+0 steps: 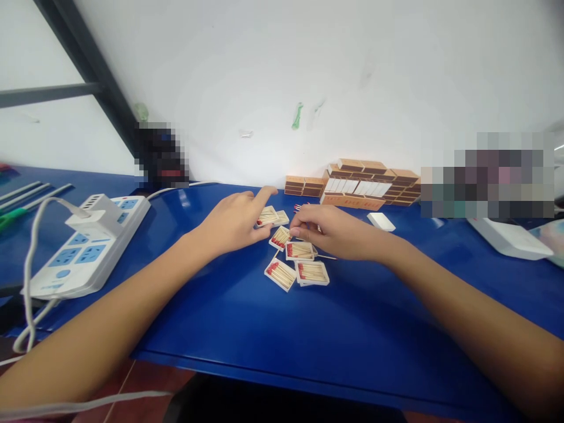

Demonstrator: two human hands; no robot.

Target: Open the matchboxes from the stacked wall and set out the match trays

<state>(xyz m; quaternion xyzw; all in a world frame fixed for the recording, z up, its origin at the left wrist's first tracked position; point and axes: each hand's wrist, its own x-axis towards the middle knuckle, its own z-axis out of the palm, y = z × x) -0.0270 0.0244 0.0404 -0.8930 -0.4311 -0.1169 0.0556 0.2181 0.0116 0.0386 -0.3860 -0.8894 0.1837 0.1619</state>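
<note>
My left hand (pixel 238 220) is open, its thumb and index finger spread around the left side of a white matchbox tray (pixel 267 216) full of red-tipped matches. Another tray lies partly under that one. My right hand (pixel 328 230) is closed in a pinch above a filled tray (pixel 280 238); whatever is between its fingertips is too small to make out. Nearer to me are more filled trays, one (pixel 300 251) under the right hand, one (pixel 281 275) at the left and one (pixel 312 272) at the right. Loose matches (pixel 301 207) lie behind the right hand.
Stacked matchboxes (pixel 370 182) stand against the wall. A white tray (pixel 381 221) lies right of my right hand. On the left, a white power strip (pixel 92 258) holds a charger and a cable. The blue table's front edge (pixel 264 382) is near me.
</note>
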